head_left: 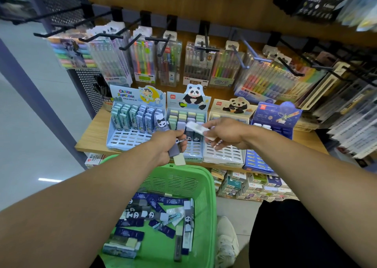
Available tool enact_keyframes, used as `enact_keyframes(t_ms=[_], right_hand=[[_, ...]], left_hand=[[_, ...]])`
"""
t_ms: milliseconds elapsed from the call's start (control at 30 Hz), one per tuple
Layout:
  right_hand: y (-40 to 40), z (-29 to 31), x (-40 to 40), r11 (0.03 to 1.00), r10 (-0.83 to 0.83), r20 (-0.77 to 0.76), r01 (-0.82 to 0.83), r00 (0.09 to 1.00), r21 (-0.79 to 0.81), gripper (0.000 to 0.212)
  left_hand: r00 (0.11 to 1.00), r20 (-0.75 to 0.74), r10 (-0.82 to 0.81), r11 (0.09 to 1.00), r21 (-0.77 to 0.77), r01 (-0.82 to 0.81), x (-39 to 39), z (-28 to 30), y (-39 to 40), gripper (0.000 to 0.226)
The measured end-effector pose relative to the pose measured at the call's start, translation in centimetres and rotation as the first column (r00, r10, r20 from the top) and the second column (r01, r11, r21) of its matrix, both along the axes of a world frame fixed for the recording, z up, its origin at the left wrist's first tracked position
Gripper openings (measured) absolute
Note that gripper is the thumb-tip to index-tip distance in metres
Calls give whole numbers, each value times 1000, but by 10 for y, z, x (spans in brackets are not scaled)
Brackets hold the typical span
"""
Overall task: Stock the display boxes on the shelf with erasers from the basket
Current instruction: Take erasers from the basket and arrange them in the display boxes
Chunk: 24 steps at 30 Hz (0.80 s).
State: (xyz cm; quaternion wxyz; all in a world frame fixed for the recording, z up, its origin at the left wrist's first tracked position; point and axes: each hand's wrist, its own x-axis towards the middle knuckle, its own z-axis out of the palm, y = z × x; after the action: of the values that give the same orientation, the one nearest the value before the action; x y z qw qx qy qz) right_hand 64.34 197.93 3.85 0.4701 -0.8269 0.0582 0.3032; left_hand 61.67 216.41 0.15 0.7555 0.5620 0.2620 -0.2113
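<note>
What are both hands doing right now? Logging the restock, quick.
Left hand: grips a bunch of panda-sleeved erasers.
Right hand: pinches one white rectangular eraser.

The right hand [226, 134] covers the middle rows of the cream panda display box [226, 137], so their contents cannot be told. The pale eraser [199, 127] it pinches is smeared by motion; no print on it is readable. Left of that box, the left hand [166, 147] wraps a bunch of erasers [176, 152] and hides how many there are. Above the box, the hanging pen packs [196, 64] carry labels too small to read. At the far right, the packets [346, 96] blur and run off the edge.
</note>
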Motion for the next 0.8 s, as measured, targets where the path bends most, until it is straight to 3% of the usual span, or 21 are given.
enact_keyframes(t_ms=[167, 267, 467, 567, 800], right_hand=[[-20, 8, -5, 996, -40, 95, 47, 995, -73, 23], [-38, 15, -4, 976, -145, 227, 178, 963, -129, 15], [-74, 8, -4, 934, -329, 312, 356, 891, -35, 23], [-96, 3, -5, 922, -262, 390, 349, 883, -169, 27], [-135, -11, -7, 816, -71, 489, 333, 869, -472, 6]], left_hand=[[999, -22, -30, 1000, -4, 30, 2, -1, -5, 10], [998, -7, -61, 998, -5, 61, 2, -1, -13, 10], [986, 10, -164, 985, -55, 164, -2, 4, -40, 10], [972, 29, -234, 970, -59, 235, -4, 9, -58, 19], [941, 87, -326, 945, 0, 327, -9, 15, -87, 52]])
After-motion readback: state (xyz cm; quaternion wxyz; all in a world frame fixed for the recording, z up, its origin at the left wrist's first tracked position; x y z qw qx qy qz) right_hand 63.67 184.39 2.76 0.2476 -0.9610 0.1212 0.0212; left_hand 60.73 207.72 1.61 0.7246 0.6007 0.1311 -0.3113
